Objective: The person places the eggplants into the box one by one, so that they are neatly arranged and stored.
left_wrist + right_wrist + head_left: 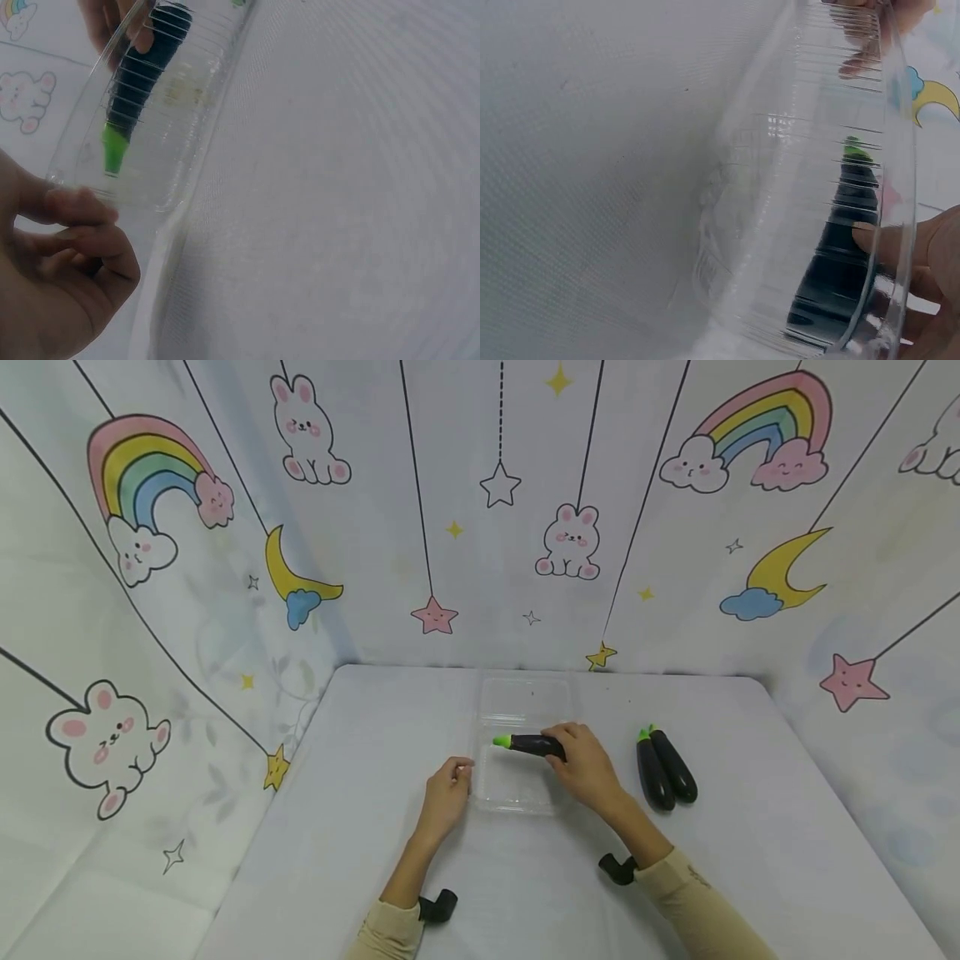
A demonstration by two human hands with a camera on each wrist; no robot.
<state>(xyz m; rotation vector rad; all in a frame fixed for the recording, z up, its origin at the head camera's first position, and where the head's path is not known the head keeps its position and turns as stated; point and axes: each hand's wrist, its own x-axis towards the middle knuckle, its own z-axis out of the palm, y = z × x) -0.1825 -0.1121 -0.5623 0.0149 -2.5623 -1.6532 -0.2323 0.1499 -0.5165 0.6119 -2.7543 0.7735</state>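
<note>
A clear plastic container [517, 792] lies on the white table with its hinged lid [525, 697] folded back to the far side. My right hand [588, 768] grips a dark eggplant [531, 744] with a bright green stem end, which points left over the container. Through the ribbed clear wall in the right wrist view, the thumb [866, 238] presses along the eggplant's side. At the container's left edge, my left hand [446, 793] pinches the rim; in the left wrist view its thumb and curled forefinger [97, 236] meet at the corner.
Two more dark eggplants, one on the left [655, 774] and one on the right [675, 766], lie side by side to the right of the right hand. A patterned cloth [480, 568] hangs behind the table's far edge and along its sides.
</note>
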